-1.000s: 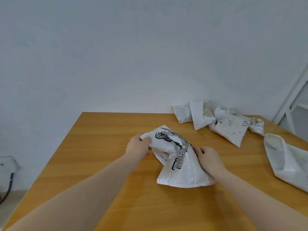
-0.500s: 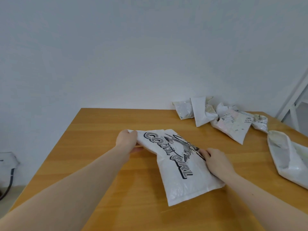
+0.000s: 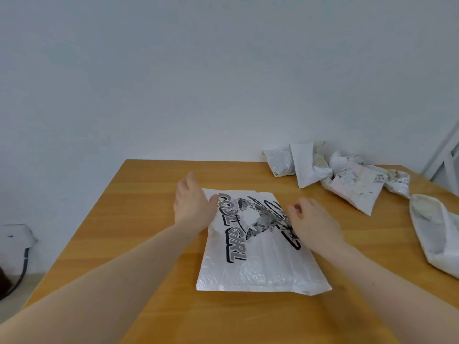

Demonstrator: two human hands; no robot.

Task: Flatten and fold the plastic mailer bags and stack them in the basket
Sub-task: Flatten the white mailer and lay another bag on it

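Observation:
A white mailer bag (image 3: 258, 264) printed with black "COOL GIRL" lettering lies spread flat on the wooden table (image 3: 139, 219), in front of me. My left hand (image 3: 192, 207) rests flat, fingers together, on the bag's far left corner. My right hand (image 3: 314, 222) lies on the bag's right side over the print, with fingers loosely curled. Neither hand grips the bag. No basket is in view.
Several crumpled white mailer bags (image 3: 347, 180) lie in a row along the table's far right. A larger one (image 3: 439, 232) reaches the right edge. A white wall stands behind the table. A white frame (image 3: 444, 155) stands at far right, a cable (image 3: 22, 266) at left.
The crumpled bag was pulled open and laid flat on the table. Both hands let go of its edges and now lie on top of it.

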